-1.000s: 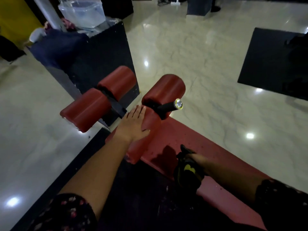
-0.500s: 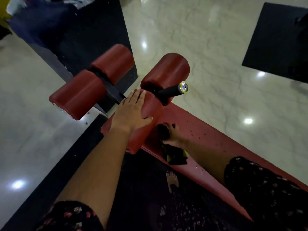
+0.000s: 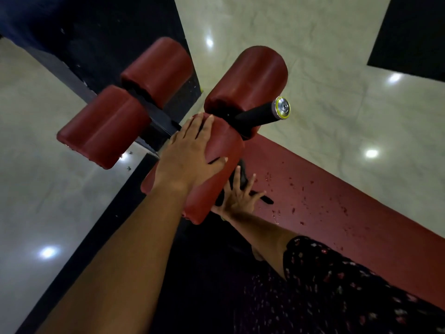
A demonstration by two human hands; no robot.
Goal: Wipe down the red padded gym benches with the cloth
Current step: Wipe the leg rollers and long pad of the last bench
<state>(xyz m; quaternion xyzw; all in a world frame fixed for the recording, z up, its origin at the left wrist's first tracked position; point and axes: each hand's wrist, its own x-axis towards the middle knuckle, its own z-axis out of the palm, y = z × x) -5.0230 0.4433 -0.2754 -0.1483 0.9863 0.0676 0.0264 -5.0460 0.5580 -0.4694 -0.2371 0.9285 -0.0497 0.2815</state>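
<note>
The red padded bench (image 3: 337, 208) slopes from lower right up to two pairs of red roller pads. My left hand (image 3: 187, 157) lies flat, fingers together, on the near roller pad (image 3: 216, 179). Just right of that pad, my right hand (image 3: 240, 196) presses a dark cloth (image 3: 243, 177) onto the top end of the bench, fingers spread; most of the cloth is hidden under the hand. Dark specks dot the bench surface. A second roller (image 3: 250, 80) sits beyond a black handle with a chrome cap (image 3: 283, 108).
A farther pair of red rollers (image 3: 125, 112) stands at the left, in front of a dark padded block (image 3: 96, 32). Glossy pale marble floor (image 3: 313, 56) surrounds the bench. A black mat (image 3: 414, 32) lies at the top right; another dark mat lies under me.
My right hand slid the cloth up the bench until it reached the base of the near roller. The view tilted down and came closer. My left hand stayed on the roller.
</note>
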